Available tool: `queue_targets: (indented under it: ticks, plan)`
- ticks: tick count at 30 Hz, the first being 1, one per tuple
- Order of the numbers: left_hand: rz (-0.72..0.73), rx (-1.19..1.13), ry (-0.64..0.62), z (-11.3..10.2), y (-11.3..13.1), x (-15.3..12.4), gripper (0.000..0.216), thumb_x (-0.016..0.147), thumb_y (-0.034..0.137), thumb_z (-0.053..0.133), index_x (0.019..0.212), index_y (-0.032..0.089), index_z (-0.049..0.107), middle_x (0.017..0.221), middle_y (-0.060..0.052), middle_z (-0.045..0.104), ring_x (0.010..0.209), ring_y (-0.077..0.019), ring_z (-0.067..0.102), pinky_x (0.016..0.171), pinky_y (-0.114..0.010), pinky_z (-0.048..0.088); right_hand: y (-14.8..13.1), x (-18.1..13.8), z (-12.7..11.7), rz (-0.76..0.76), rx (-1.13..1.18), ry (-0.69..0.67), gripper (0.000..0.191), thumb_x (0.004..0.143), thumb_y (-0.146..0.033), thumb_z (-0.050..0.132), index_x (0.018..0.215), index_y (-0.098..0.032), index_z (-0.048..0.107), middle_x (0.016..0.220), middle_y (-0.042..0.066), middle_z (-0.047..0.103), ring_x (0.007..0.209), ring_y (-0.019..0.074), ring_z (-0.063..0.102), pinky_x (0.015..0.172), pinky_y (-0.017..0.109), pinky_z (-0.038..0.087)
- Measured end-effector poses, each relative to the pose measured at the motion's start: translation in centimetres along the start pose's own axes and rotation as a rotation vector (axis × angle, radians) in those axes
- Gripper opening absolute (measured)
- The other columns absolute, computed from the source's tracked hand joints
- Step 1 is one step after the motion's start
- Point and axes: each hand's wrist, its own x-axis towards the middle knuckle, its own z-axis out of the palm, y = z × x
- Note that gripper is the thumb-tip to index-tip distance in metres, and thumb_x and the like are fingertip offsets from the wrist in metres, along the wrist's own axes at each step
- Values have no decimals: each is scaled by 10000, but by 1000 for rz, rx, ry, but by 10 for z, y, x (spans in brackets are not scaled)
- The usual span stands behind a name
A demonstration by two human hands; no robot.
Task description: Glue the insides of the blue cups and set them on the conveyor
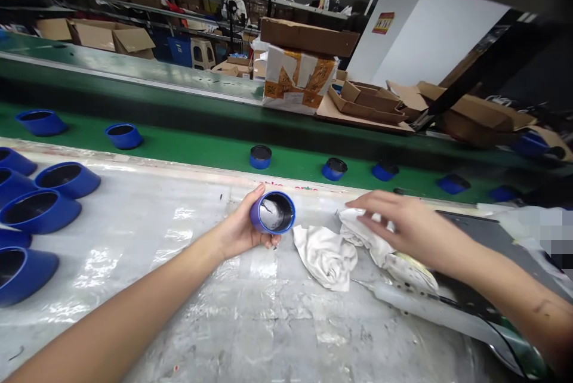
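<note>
My left hand [239, 229] is wrapped around a small blue cylindrical cup [273, 212] with a dark inside, held on its side just above the plastic-covered table [224, 311]. My right hand [403, 225] reaches in from the right with its fingers stretched out, lying on a crumpled white cloth [364, 237]. A second bunched white cloth [326, 255] lies between the two hands, just below the cup.
Several larger blue cups [40, 210] lie on the table's left. Small blue cups [260, 156] stand spaced along the green conveyor belt [201, 147] behind. A taped cardboard box [298, 79] and flat cartons [371, 105] sit beyond it. A dark tray [470, 293] lies under my right forearm.
</note>
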Motion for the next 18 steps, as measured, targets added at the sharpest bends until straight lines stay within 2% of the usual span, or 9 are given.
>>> queue_targets:
  ticks: [2,5,8,11,14,18]
  plan:
    - [3,-12,40,2,1,0,648,1043,662,456,857,94,707,728,-131,722,496,-180,647,429,-247,489,14,-12,-9,126,-68,98,353,1065,-408,466,1120,-186,734,1114,117,743,763,205,721,644,352,563]
    - [12,-27,77,4,1,1,605,1057,625,459,844,112,698,719,-124,725,498,-179,650,447,-249,504,28,-25,-2,174,-56,62,421,1008,-520,570,1181,-177,741,926,84,743,580,172,662,509,313,511]
    - [14,-38,77,6,1,1,584,1058,613,464,837,122,688,730,-118,728,519,-181,662,480,-256,527,22,-29,23,129,2,20,394,1027,-540,539,1090,-229,771,921,62,743,710,197,726,627,324,586]
    - [14,-44,81,8,1,1,588,1062,616,446,838,125,680,752,-117,731,530,-184,665,493,-265,529,2,-25,39,130,22,179,384,1064,-459,474,945,-229,757,1008,88,731,871,234,738,749,376,602]
    - [11,-40,80,7,0,1,596,1041,650,474,853,123,679,737,-111,723,525,-188,661,486,-266,511,-20,-14,38,149,79,334,288,1041,-450,564,962,-255,762,1053,72,723,893,216,720,694,330,582]
    - [-4,-23,60,4,-1,2,644,988,720,528,865,108,686,719,-116,715,524,-196,662,483,-268,499,-41,7,31,172,185,399,225,1034,-442,602,978,-285,753,949,8,756,714,158,670,559,273,525]
